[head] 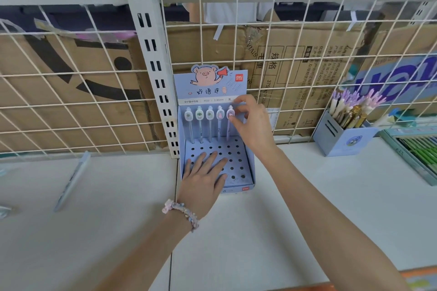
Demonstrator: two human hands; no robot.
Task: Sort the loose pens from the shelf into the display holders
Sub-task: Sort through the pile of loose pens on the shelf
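- Against the wire grid at the back of the white shelf point(307, 208) stands the blue pig-print display holder point(246, 165), its perforated tray facing me.
- Five pens stand in the holder's back row of holes, each with a round cartoon charm at the top; they are upright and evenly spaced.
- My right hand point(254, 125) is at the rightmost pen point(229, 123) of that row, thumb and forefinger pinching its charm end near the top, while the other fingers curl loosely behind.
- That pen's lower end sits at the back row of holes; I cannot tell how deep it is seated.
- My left hand point(203, 178) lies flat on the perforated tray, fingers spread and straight, pressing down on the front holes and holding nothing.
- A beaded bracelet point(181, 214) in pale pink and blue circles the left wrist.
- One loose pen point(71, 182), pale blue with a cap, lies on the shelf well to the left of the holder, slanted with its cap end toward the grid.
- At the far left edge more pale objects show on the shelf, too blurred to name.
- To the right, a blue pen cup point(340, 139) stands against the grid, packed with pens whose tops are lilac and gold.
- Beside the cup, at the right edge, lies a flat box of green pens point(418, 151).
- Behind the grid I see flattened cardboard boxes point(295, 59) with printed text.
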